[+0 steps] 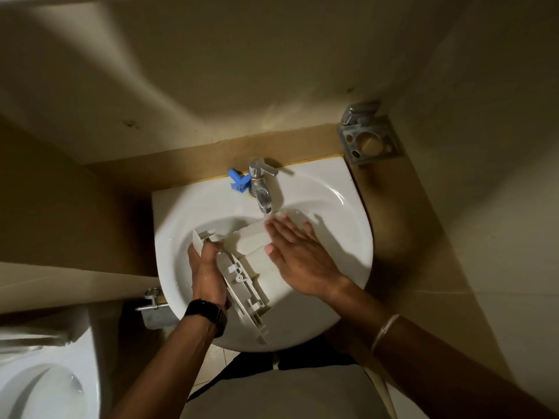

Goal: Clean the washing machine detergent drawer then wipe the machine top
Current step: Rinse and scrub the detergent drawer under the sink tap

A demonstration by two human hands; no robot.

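Observation:
The white detergent drawer (246, 269) lies tilted in the white sink (341, 207), its underside and curved front panel facing up. My left hand (205, 264) grips the drawer's front panel at its left end. My right hand (299, 255) lies flat with straight fingers on the drawer's body, fingertips close under the spout. The chrome tap (261, 189) stands at the back of the sink; water seems to run onto the drawer's far end. The washing machine is out of view.
A small blue plastic part (239, 180) rests on the sink rim left of the tap. A metal toothbrush holder (367, 137) is fixed to the wall at the right. A toilet (39, 385) sits at the lower left. Walls close in on both sides.

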